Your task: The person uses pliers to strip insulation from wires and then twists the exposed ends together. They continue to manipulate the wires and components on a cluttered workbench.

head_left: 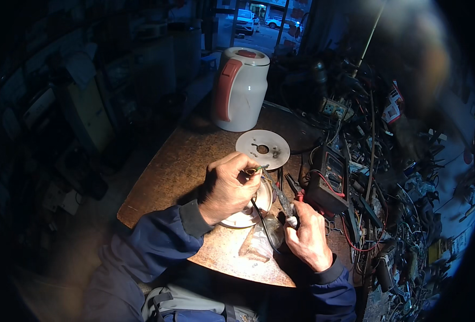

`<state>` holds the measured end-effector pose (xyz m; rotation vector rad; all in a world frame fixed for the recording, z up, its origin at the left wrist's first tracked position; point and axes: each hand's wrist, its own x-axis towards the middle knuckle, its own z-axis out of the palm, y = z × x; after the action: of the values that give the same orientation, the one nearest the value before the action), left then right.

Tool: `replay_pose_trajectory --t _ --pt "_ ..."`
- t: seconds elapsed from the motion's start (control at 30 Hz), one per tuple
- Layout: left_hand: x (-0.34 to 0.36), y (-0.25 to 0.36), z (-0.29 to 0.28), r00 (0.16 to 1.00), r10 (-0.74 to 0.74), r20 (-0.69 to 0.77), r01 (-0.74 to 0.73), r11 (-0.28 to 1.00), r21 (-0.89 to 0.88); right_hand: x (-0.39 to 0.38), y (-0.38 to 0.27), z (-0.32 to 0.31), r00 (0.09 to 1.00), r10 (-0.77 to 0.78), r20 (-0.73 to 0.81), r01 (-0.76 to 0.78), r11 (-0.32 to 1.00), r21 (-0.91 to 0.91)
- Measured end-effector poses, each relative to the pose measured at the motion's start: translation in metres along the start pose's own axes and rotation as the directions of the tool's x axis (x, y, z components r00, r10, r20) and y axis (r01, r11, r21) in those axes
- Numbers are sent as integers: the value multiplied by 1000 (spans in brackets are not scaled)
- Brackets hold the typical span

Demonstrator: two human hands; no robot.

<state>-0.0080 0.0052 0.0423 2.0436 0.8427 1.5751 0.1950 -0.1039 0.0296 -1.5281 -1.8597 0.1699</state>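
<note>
Above the middle of the table my left hand (231, 185) is closed in a pinch on a thin green wire (261, 168). Under it lies a round white base (239, 219), partly hidden by the hand. A black cord (262, 222) runs from there toward my right hand (309, 236). That hand is closed around a long, flat grey tool (283, 199) with a white part near the fingers. The tool points up toward the left hand; its exact kind is hard to make out. Just beyond the hands rests a white disc (276, 155) with a central hole.
A white kettle (252, 88) with a red handle stands at the back of the brown table (157, 182). Right of my hands are red-handled pliers (295, 187) and a dark meter (330, 177) with red leads. A clear plastic bag (260, 241) lies in front. Tangled parts and wires (380, 214) fill the right side.
</note>
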Motion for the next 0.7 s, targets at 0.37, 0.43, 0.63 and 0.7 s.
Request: replay_pose_trajectory --t 0.37,0.43,0.63,0.7 --pt "0 1 0 1000 -2 0 2 1000 0 -1 1 3 1000 -3 -3 3 1000 -6" --pt "0 -1 1 1000 -20 4 20 999 -31 -2 2 4 1000 -2 -26 2 1000 -14" --pt "-2 -4 1 970 -212 120 237 936 -261 -4 1 4 999 -9 -42 5 996 -85" --pt "-1 -4 -1 963 -220 157 259 919 -297 -3 3 4 998 -38 -41 33 992 -120"
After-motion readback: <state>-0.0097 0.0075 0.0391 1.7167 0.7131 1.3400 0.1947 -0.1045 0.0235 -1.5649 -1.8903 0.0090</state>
